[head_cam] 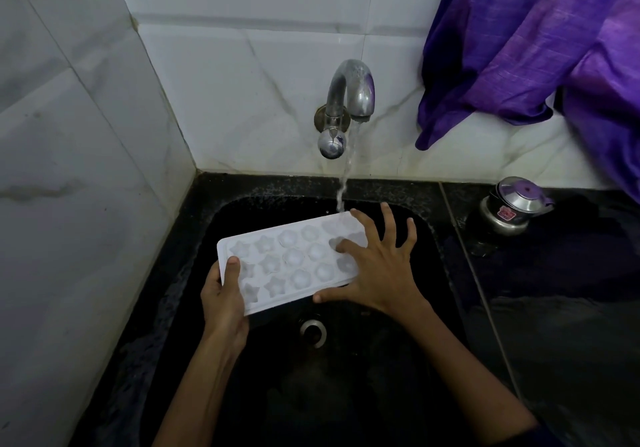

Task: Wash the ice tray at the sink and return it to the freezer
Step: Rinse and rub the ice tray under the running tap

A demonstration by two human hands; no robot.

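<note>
Over the black sink [194,224], my left hand [223,299] gripped the ice tray [291,261] by its near end; my right hand [377,266] lay spread across its far end under the running tap [349,91]. I judged wet plastic might slip from that one-sided grip.

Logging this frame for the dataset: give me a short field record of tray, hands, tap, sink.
ice tray: white ice tray, held over the black sink, cavities up
left hand: left hand grips the tray's near-left end, thumb on top
right hand: right hand fingers spread, on the tray's right end
tap: tap running, stream lands at the tray's far right corner
drain: drain below the tray
</note>
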